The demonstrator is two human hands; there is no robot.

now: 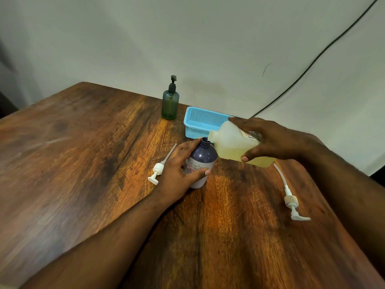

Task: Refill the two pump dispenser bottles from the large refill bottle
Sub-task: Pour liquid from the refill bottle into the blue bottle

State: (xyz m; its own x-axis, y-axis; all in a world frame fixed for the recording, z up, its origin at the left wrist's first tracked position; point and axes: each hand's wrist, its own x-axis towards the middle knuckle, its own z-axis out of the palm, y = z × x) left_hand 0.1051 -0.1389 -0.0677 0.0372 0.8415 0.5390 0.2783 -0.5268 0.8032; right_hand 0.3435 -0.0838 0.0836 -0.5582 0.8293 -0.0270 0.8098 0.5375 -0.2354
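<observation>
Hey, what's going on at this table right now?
A person is refilling a purple bottle. The left hand grips it upright, pump off, while the right hand tips the large refill bottle to its open neck. Two white pumps lie on the table. A green dispenser stands behind, pump on.

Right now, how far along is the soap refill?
Done: two white pump heads lie unscrewed on the wooden table. In hand: the left hand steadies the open purple bottle while the right hand tips the large translucent refill bottle at its mouth. Left: the green pump bottle, pump on.
</observation>
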